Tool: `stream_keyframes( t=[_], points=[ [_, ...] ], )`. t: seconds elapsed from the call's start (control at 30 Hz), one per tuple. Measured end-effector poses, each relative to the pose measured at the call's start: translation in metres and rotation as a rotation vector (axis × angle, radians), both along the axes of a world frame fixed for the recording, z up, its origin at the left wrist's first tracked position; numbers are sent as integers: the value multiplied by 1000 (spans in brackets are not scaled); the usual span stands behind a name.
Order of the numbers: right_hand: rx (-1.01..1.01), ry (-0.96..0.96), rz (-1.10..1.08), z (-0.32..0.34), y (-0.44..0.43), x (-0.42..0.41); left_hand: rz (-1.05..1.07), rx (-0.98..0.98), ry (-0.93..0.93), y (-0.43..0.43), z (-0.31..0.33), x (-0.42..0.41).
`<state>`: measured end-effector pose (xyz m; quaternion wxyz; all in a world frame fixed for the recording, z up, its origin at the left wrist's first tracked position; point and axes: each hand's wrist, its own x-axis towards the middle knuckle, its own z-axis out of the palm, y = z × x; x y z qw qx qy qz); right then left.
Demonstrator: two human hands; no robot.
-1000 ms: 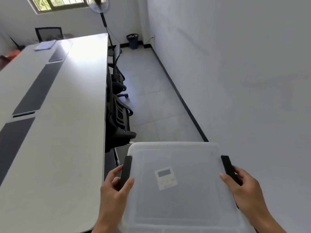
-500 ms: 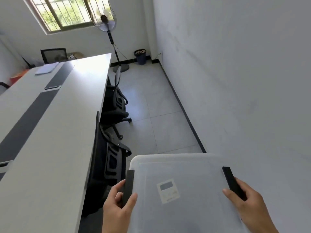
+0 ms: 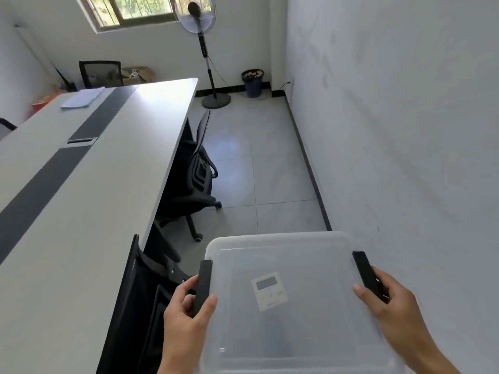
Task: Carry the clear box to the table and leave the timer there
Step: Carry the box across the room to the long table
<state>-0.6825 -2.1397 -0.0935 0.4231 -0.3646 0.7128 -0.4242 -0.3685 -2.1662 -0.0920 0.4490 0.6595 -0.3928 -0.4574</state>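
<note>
I hold a clear plastic box (image 3: 318, 327) with a lid in front of me, above the floor. My left hand (image 3: 186, 317) grips its black left latch and my right hand (image 3: 388, 306) grips the black right latch. Through the lid I see a small white timer (image 3: 269, 292) with a grey display lying inside. The long white table (image 3: 89, 190) with a dark centre strip runs along my left; the box is to the right of its edge, over the aisle.
Two black office chairs (image 3: 194, 182) are tucked against the table's right side, one right beside my left hand. A white wall (image 3: 405, 130) closes the aisle on the right. A standing fan (image 3: 202, 49) and a dark waste bin (image 3: 252, 82) stand at the far end. Papers (image 3: 82, 97) lie on the table.
The view has lifted and I have drawn back from the table, so the box now hangs over the aisle beside the chairs. Both hands keep their hold on the latches.
</note>
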Motion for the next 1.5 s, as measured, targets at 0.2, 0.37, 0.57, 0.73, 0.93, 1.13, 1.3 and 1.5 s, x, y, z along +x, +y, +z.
stream_keyframes(
  t=[0.2,0.37,0.57,0.73,0.93,1.13,1.3,1.5],
  points=[
    [-13,14,-67,20,-155,-24,-82,-9,-1,-174,16,-26],
    [-24,23,-99,30,-274,-43,-113,-22,36,-303,29,-48],
    [-20,9,-62,7,-442,-63,-51,19,24,-455,11,-68],
    [-37,-5,0,9,-595,-81,33,2,0,-586,19,-83],
    [-34,-34,142,20,-772,-86,116,-19,3,-724,27,-87],
    [3,-11,157,-2,-932,-72,126,-7,-4,-880,6,-77],
    [35,-10,106,-2,-1058,-49,90,18,-14,-1023,4,-48],
    [18,-9,50,14,-1198,-36,10,15,-37,-1182,22,-35]
  ],
)
